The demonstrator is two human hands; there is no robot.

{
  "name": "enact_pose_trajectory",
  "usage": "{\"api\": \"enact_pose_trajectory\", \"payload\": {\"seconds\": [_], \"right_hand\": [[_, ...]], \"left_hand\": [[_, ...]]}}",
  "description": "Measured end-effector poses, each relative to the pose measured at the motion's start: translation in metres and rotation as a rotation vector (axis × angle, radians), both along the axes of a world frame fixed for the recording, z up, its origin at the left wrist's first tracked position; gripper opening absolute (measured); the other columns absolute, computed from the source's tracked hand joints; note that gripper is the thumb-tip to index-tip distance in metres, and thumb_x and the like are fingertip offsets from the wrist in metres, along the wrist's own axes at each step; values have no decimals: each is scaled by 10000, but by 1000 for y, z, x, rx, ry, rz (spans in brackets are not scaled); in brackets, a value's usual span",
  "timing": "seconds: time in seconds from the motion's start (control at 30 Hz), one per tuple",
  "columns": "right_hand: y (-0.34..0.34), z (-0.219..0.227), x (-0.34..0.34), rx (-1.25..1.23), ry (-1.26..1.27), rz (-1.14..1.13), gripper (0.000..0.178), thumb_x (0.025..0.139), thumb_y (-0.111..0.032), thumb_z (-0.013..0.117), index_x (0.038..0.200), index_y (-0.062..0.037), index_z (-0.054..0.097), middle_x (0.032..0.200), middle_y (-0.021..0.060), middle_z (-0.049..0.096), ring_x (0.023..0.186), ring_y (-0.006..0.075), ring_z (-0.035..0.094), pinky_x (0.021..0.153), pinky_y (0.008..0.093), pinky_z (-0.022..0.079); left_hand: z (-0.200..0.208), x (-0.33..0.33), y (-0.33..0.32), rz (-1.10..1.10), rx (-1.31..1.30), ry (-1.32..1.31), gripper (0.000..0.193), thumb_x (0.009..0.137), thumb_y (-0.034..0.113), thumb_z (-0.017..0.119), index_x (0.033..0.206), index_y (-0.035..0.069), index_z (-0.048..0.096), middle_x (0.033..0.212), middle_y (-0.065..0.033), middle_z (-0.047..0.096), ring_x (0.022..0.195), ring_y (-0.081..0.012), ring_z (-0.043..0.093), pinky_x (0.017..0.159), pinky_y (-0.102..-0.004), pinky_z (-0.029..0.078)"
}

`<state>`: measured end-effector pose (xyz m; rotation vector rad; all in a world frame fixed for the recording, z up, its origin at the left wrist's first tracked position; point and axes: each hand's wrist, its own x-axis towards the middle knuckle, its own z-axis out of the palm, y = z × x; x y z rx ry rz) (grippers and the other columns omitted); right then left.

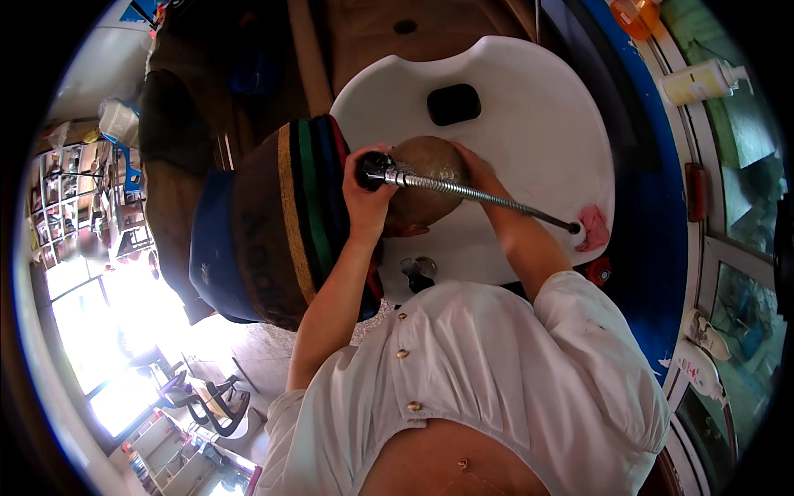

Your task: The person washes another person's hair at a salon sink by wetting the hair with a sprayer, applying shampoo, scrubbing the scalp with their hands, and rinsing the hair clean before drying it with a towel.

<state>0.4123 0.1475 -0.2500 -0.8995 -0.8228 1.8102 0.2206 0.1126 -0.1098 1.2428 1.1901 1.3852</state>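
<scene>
My left hand (365, 198) is closed around a black shower head (372, 170), held at the near-left side of another person's closely shaved, wet head (436, 165). From the shower head a ribbed metal hose (480, 195) runs right across the head to a hole in the basin. My right hand (475, 168) rests against the head's right side, its visible fingers laid along the scalp; the rest of them are hidden. The head lies over a white shampoo basin (554, 116), and an ear shows at its near side. No water stream can be made out.
The person's striped dark top (273, 215) fills the left. On the basin are a chrome mixer tap (418, 269), a black drain (454, 104) and a pink cloth (593, 229) by the hose hole. A pump bottle (703, 83) stands on the right ledge. Shelves (74, 198) stand far left.
</scene>
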Motion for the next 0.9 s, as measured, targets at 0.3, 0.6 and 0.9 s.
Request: {"api": "enact_pose_trajectory", "payload": {"seconds": [0.3,0.6,0.9], "right_hand": [[-54,56,-32,-748,661,-206,527,957,-429,282,1347,-88,378,1357,148,421,1228,339,437,995,555,370],[-96,88,-34,-936,580,-203,618,933,-313,499,1402,3,251,1384,161,368,1259,323,404,1008,406,406],[-132,190,-33,-202,388,-362,371,869,-173,648,1214,-96,535,1070,51,607,1007,158,580,823,307,496]], "left_hand": [[4,3,-11,-87,52,-22,392,720,-29,638,1081,40,501,1087,-94,599,1044,-175,553,930,-291,420],[5,3,-16,-129,15,-22,499,634,-81,647,1096,35,500,1078,-84,614,1045,-172,561,934,-289,426],[29,23,-42,-82,97,366,465,610,-45,674,1043,60,544,1065,-82,608,999,-213,585,905,-300,447]]}}
